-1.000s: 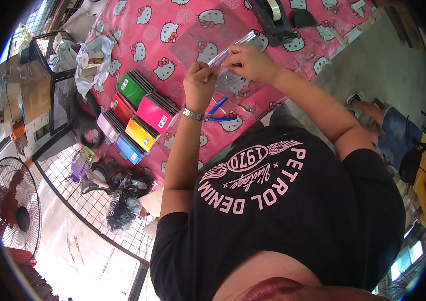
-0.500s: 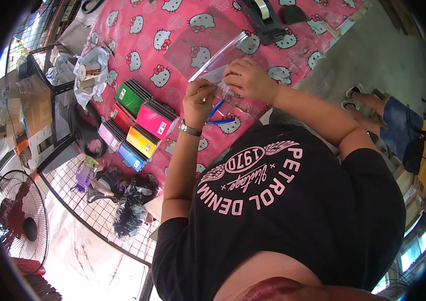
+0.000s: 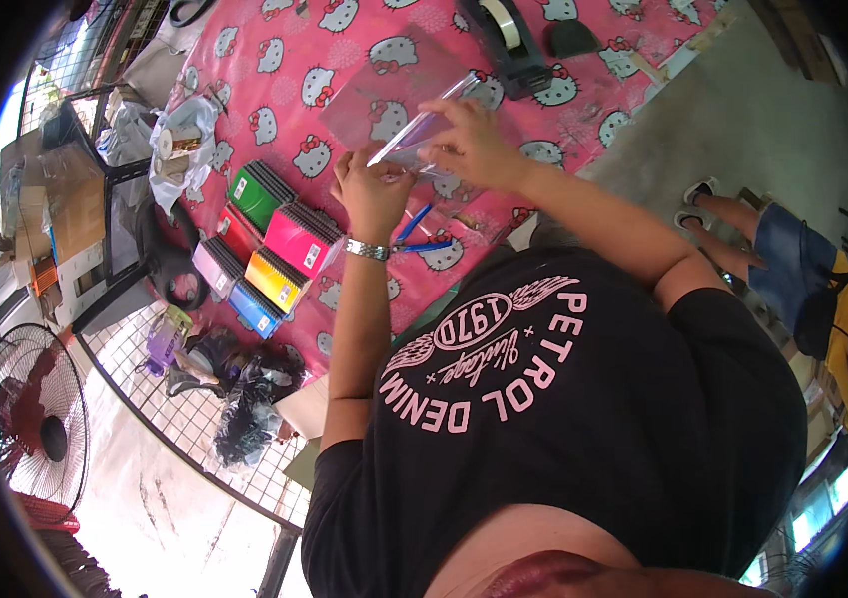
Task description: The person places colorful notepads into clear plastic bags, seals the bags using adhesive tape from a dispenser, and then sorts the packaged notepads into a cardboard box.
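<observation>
A clear plastic sheet or bag lies on the pink table cover, with a shiny, raised edge running slantwise between my hands. My left hand, a metal watch on its wrist, is at the lower end of that edge with curled fingers pinching the plastic. My right hand is above the right part of the edge, its thumb and fingers apart and close to the plastic. The fingertips are partly hidden. Just below my hands lie two blue pen-like tools.
Stacks of coloured spiral notebooks stand left of my left forearm. A tape dispenser and a dark rounded object lie at the far side. A white plastic bag is at the left, a fan lower left. Another person is at the right.
My hands have moved apart: the left shifted left, the right rose along the plastic's shiny edge and its fingers spread. The crinkled plastic formerly gathered between them is less visible.
</observation>
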`<action>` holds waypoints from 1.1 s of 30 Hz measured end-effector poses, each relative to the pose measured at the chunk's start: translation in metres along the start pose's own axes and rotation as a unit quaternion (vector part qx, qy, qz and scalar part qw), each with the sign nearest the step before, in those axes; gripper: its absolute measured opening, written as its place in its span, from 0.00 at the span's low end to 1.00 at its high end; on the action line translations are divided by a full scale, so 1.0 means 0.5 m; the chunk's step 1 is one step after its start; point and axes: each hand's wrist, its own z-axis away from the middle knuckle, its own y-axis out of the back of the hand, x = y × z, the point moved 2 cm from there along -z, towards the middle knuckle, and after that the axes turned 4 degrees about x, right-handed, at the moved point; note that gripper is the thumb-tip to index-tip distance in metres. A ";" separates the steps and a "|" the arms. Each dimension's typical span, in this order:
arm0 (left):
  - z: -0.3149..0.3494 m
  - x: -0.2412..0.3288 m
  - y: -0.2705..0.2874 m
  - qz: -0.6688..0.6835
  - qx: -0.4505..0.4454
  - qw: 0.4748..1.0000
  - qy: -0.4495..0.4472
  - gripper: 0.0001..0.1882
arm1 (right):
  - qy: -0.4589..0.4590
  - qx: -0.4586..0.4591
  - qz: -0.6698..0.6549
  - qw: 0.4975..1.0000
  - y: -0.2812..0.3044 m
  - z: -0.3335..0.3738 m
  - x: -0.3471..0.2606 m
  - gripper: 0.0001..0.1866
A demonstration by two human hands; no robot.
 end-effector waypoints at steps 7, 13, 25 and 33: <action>-0.043 0.013 0.016 0.031 -0.083 0.996 0.004 0.16 | -0.389 0.097 -0.135 0.906 0.113 0.011 0.270 0.12; -0.043 -0.035 -0.010 0.225 -0.126 0.965 0.048 0.19 | -0.445 0.112 -0.398 0.795 0.066 -0.049 0.338 0.07; 0.007 -0.040 -0.087 0.508 -0.020 0.846 0.160 0.09 | -0.504 -0.151 -0.665 0.531 -0.008 0.020 0.303 0.04; 0.003 -0.051 -0.110 0.544 0.010 0.819 0.181 0.07 | 0.112 -0.492 -0.013 0.863 -0.068 -0.209 -0.017 0.24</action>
